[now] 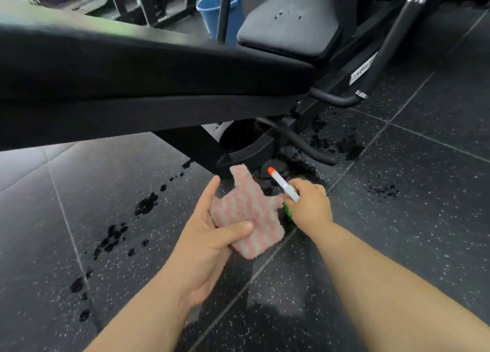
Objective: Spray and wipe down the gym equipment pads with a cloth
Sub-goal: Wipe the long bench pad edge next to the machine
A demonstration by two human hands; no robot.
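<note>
Between thumb and fingers of the left hand (209, 235) sat the cloth (249, 214), pinched; the right hand (310, 206) curled round the spray bottle (283, 184). The bench pad (132, 68) lay above the fingertips; raising the nozzle there seemed next.

Dark splashes (145, 204) dot the speckled floor (397, 219); a blue bucket (209, 12) stands beyond.

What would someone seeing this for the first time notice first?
A pink-striped cloth held in the left hand sits at centre, beside the right hand gripping an orange-tipped spray bottle. A long black pad spans above them, and dark spots dot the floor at left.
</note>
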